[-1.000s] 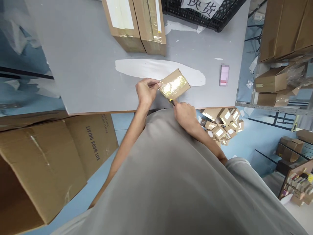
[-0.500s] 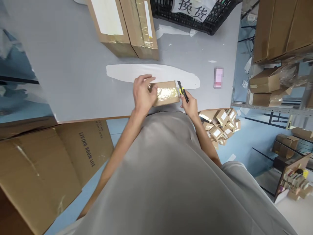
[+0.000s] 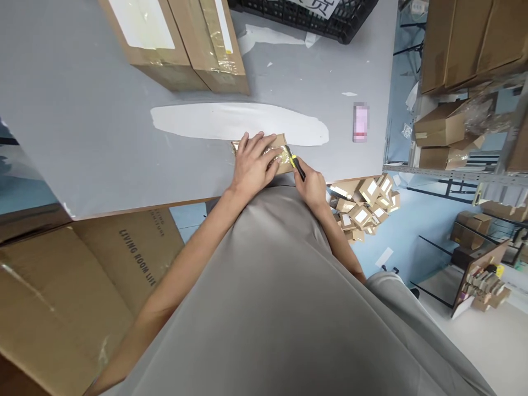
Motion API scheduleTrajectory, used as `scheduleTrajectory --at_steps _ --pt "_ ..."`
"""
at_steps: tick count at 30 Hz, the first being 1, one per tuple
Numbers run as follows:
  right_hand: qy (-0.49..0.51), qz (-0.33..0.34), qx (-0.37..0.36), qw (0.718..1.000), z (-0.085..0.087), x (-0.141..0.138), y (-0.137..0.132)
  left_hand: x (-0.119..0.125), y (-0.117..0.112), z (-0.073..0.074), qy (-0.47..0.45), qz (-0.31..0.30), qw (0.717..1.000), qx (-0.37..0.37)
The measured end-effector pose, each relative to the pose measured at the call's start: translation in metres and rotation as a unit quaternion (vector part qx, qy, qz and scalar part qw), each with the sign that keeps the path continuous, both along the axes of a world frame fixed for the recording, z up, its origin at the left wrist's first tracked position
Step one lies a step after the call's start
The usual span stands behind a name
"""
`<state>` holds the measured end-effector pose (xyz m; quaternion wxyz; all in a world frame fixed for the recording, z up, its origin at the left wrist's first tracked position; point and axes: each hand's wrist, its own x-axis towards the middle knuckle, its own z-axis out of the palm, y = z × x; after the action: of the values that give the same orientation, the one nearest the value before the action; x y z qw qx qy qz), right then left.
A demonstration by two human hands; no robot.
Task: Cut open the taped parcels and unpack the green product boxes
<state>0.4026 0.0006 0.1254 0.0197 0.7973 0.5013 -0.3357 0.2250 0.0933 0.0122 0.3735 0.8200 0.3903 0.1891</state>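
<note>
A small brown cardboard box (image 3: 279,144) wrapped in shiny clear tape lies flat on the grey table (image 3: 103,132), close to its front edge. My left hand (image 3: 252,164) rests on top of the box with its fingers stretched flat, pressing it down. My right hand (image 3: 310,183) is closed round a black and yellow utility knife (image 3: 295,163), whose tip touches the right end of the box.
Two long taped cardboard boxes (image 3: 173,41) lie at the back of the table beside a black plastic crate (image 3: 305,19). A pile of small boxes (image 3: 363,206) lies on the floor at right. A large carton (image 3: 74,286) stands at left. Shelves (image 3: 462,110) with boxes stand at right.
The box went from tilted in my left hand's pinch to flat on the table under my open left palm. The knife swung from below the box round to its right end.
</note>
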Motion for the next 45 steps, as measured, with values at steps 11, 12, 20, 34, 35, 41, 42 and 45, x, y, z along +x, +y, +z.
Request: scheduleTrajectory --at_steps 11,12,20,34,35,41,42,45 --pt "-0.058 0.015 -0.06 0.996 0.016 -0.016 0.001 -0.002 -0.002 0.0 -0.016 -0.016 1.0 -0.006" --pt "-0.061 0.014 -0.062 0.996 0.018 -0.018 0.002 -0.003 -0.003 0.0 -0.017 -0.018 1.0 -0.006" --pt "-0.101 0.023 -0.094 0.99 0.033 -0.034 0.022 -0.007 -0.006 -0.003 -0.014 -0.046 0.999 -0.007" --pt "-0.143 0.018 -0.111 0.983 0.035 -0.047 0.02 -0.008 -0.015 -0.003 -0.024 -0.046 0.998 -0.035" --pt "-0.141 0.019 -0.112 0.983 0.036 -0.046 0.02 -0.008 -0.016 -0.003 -0.02 -0.043 0.998 -0.035" --pt "-0.136 0.016 -0.121 0.983 0.041 -0.042 0.021 -0.007 -0.018 -0.007 -0.014 -0.033 0.999 -0.025" --pt "-0.135 0.018 -0.115 0.984 0.039 -0.04 0.023 -0.006 -0.018 -0.007 -0.012 -0.033 0.999 -0.024" --pt "-0.13 0.023 -0.098 0.986 0.035 -0.036 0.024 -0.004 -0.017 -0.007 -0.003 -0.022 0.999 -0.026"
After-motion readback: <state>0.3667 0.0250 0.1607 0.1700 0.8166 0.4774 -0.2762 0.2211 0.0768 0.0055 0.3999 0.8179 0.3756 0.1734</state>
